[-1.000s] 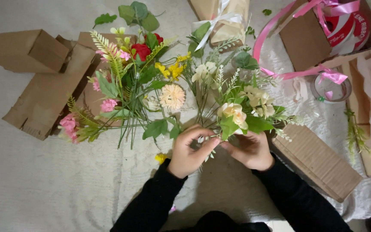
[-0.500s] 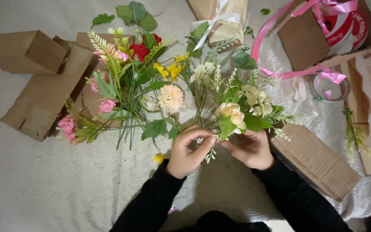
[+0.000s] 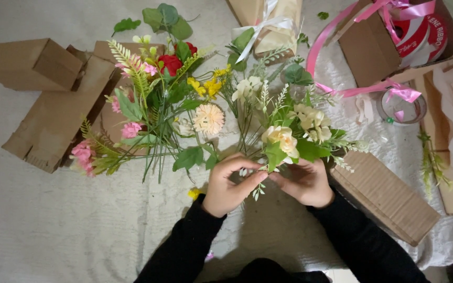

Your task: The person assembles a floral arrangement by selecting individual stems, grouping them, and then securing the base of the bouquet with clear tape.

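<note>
My left hand (image 3: 229,184) and my right hand (image 3: 302,182) meet at the base of a cream flower bunch (image 3: 289,131) with green leaves and thin stems. Both hands pinch the stems where they gather, fingertips touching near a small white sprig (image 3: 258,189). To the left lies a loose spread of artificial flowers (image 3: 155,110): pink blooms, a red rose, yellow sprays, a peach round bloom (image 3: 208,119) and ferns. Black sleeves cover both arms.
Flattened cardboard boxes (image 3: 45,105) lie at the left, another cardboard piece (image 3: 384,196) at the right. A box with pink ribbon (image 3: 389,36) and a ribbon spool stands top right, a wrapped paper bundle (image 3: 268,23) top centre, a clear round lid (image 3: 400,107) nearby.
My hands have stayed at the stem base with small finger shifts. The bunch has barely moved.
</note>
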